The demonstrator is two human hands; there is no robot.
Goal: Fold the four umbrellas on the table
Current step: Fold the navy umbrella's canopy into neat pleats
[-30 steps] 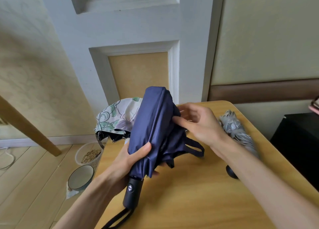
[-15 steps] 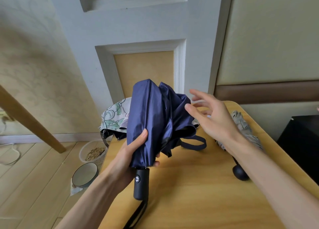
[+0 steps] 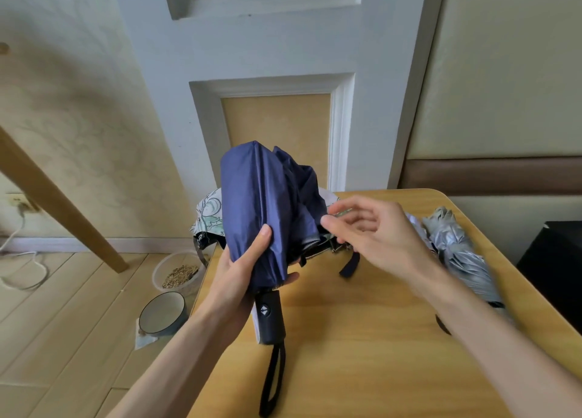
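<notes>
Our left hand (image 3: 239, 279) grips the navy umbrella (image 3: 252, 203); our right hand (image 3: 374, 231) hovers slack and empty beside the loose folds. We should wrap the pleats one way, snugly.

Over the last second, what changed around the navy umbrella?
The right grip let go of the folds of the navy umbrella, lifted away open, and has come back beside them, holding nothing. The left grip kept holding the canopy above the handle; the grey umbrella and floral umbrella stayed where they lay.
</notes>
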